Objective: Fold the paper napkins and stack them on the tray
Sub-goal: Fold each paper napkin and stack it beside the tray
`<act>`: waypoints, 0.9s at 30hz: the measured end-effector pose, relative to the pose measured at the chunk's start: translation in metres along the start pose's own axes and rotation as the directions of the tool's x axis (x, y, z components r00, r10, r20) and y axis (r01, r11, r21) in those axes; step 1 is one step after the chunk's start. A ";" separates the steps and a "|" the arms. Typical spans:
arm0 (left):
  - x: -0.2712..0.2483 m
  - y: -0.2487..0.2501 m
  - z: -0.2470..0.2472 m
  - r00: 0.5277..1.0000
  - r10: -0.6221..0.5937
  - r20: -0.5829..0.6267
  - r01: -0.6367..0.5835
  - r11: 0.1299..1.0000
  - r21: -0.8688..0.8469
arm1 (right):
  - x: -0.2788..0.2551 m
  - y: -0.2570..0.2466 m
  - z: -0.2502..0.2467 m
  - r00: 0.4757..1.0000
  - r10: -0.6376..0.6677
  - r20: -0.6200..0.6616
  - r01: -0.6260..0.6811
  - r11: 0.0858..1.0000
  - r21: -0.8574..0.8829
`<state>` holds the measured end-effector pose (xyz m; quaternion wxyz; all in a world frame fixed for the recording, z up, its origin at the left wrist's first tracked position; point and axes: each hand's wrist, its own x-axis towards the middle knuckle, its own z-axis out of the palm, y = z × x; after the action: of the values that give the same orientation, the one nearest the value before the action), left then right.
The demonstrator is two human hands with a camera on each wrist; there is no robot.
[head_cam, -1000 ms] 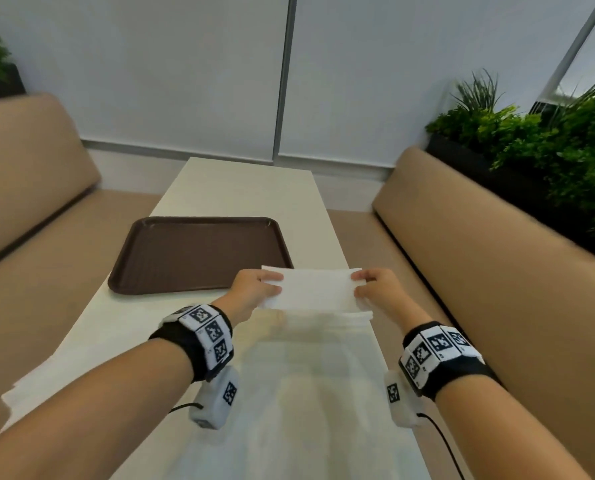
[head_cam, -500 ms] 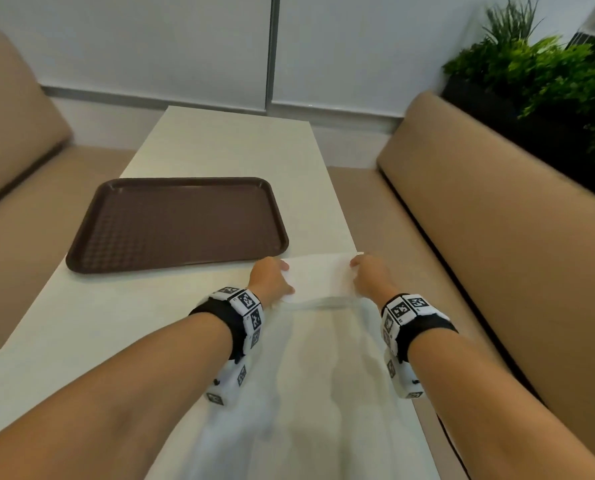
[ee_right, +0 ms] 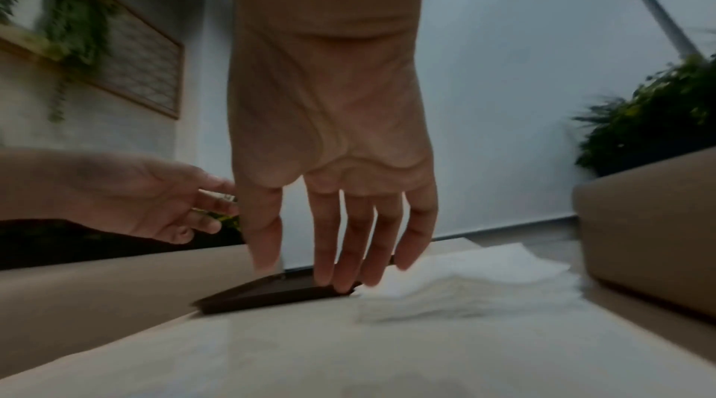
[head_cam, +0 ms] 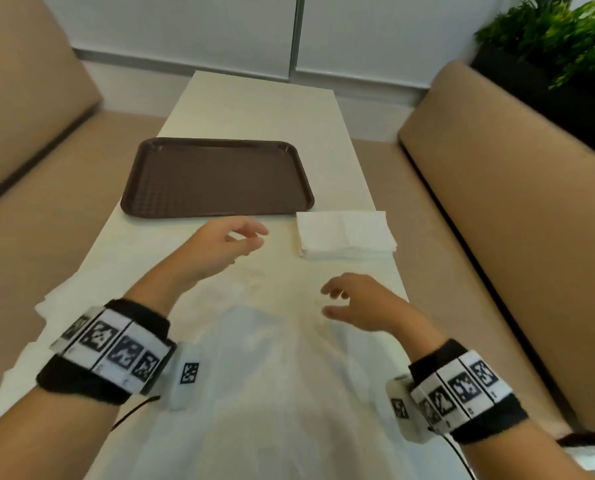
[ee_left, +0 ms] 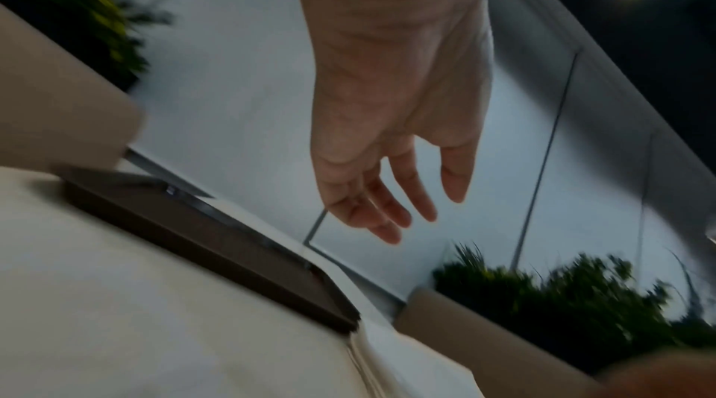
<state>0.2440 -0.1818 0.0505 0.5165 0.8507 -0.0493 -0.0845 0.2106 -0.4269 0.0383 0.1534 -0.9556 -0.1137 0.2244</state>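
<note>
A stack of white paper napkins [head_cam: 345, 235] lies on the table [head_cam: 261, 105], just right of the brown tray's [head_cam: 216, 178] near right corner. Nearer, the left hand [head_cam: 220, 244] and right hand [head_cam: 365, 303] hover above the table, fingers loosely spread, holding nothing.

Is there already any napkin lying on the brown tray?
No. In the head view the brown tray holds nothing, and the stack of white napkins lies on the table beside its near right corner.
</note>
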 end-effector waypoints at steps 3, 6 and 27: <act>-0.055 -0.019 -0.027 0.999 -0.016 -0.041 0.012 0.995 -0.094 | -0.024 -0.024 0.036 0.985 -0.056 0.161 0.070 0.994 -0.080; -0.098 -0.039 -0.044 0.995 -0.040 -0.094 0.022 0.983 -0.183 | -0.029 -0.038 0.064 0.982 -0.016 0.189 0.037 0.994 -0.104; -0.185 -0.078 -0.073 0.977 -0.067 -0.200 -0.010 0.933 -0.361 | -0.038 -0.055 0.096 0.939 0.343 0.004 -0.339 0.929 -0.148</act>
<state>0.0763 -0.0508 0.0309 0.6644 0.7466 0.0340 -0.0098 0.1250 -0.3635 -0.0102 0.0406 -0.9660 0.0359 0.2528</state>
